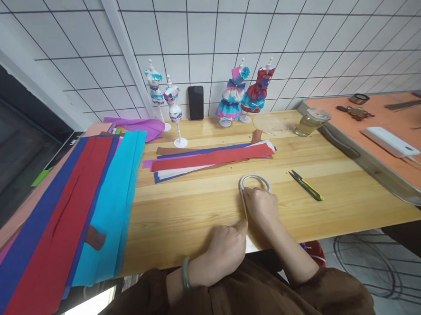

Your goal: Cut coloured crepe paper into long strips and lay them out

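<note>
My right hand [261, 206] is closed on a roll of narrow white tape [265, 178] near the table's front. A thin strip of tape [244, 206] runs from the roll toward me. My left hand [226, 249], with a green bangle on its wrist, pinches the strip's free end between thumb and finger. Right of the hands lie thread snips [307, 186] with yellow-green handles. Beyond the roll rests a stack of cut strips [210, 158] in red, blue, white, purple and brown.
Long sheets in red [67, 209], blue and turquoise [110, 216] cover the table's left side. Small dress forms [175, 113] and dressed ones [232, 99] stand at the back beside a phone [196, 103]. A glass jar [310, 123] stands back right, near an orange-topped surface [378, 161].
</note>
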A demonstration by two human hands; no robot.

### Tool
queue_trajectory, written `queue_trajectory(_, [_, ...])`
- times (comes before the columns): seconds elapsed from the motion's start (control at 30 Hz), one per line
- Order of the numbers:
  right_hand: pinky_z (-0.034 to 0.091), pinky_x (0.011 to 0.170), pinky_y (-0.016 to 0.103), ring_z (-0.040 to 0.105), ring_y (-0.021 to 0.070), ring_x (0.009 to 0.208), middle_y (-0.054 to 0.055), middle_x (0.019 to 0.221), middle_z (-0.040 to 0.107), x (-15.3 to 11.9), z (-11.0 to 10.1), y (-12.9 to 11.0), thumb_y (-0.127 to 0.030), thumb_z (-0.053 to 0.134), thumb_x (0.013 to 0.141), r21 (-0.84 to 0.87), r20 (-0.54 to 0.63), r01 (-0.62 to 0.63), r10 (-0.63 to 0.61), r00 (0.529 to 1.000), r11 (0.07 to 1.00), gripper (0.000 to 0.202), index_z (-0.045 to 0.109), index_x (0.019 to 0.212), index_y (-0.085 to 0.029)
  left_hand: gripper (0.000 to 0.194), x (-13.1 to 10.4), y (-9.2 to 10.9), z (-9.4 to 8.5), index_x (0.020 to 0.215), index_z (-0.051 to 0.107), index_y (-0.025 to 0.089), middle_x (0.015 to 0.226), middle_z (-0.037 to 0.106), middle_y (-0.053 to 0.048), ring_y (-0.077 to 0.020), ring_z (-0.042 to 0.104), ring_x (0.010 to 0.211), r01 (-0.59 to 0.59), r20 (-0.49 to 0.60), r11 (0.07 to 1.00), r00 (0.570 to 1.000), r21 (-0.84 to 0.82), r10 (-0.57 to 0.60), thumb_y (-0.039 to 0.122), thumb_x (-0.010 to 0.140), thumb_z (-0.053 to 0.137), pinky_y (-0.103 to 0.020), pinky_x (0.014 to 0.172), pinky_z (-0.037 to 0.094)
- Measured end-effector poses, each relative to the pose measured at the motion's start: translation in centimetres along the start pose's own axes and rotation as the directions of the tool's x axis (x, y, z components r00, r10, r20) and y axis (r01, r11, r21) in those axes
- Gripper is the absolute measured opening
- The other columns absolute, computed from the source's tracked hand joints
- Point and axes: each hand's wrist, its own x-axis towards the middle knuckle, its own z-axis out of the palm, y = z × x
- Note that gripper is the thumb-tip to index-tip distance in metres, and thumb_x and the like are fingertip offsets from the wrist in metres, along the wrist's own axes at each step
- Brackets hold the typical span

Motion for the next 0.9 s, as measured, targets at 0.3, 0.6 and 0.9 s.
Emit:
queue_trajectory(0.3, [0.032,0.061,0.025,0.059,0.018,0.076,0.008,0.078,0.066,0.1,0.9,0.7,-0.034,0.036,0.091,0.158,-0.109,0.044,-0.027,0.994,0.987,0.035,0.066,0.083,-0.019,0.045,0.6,0.1,0.3,0.12,0.044,0.007,0.08,0.066,-0.011,-0.0218,0.063,0.06,-0.039,-0.024,0.996,0.999,0.086,0.041,0.007,0.076,0.041,-0.03,0.05,0.044])
queue_trajectory(0.6, [0.04,0.09,0.037,0.056,0.0244,0.104,0.01,0.109,0.065,1.7,1.8,3.6,-0.034,0.042,0.083,0.792,-0.105,0.165,-0.135,0.985,0.587,0.04,0.062,0.113,-0.016,0.057,1.3,0.1,-0.1,0.131,0.037,0.005,0.065,0.064,-0.01,-0.0234,0.062,0.057,-0.056,-0.025,0.975,0.998,0.216,0.063,0.008,0.075,0.044,-0.031,0.048,0.043])
queue_trajectory(0.9, [0.042,0.092,0.041,0.057,0.0272,0.106,0.01,0.111,0.066,0.7,0.6,2.9,-0.041,0.05,0.08,0.949,-0.092,0.088,-0.001,0.996,0.301,0.042,0.065,0.109,-0.015,0.053,1.6,0.4,0.1,0.128,0.037,0.0,0.065,0.063,-0.012,-0.0229,0.061,0.056,-0.165,-0.053,0.955,0.982,0.244,0.183,0.009,0.077,0.045,-0.031,0.05,0.043])
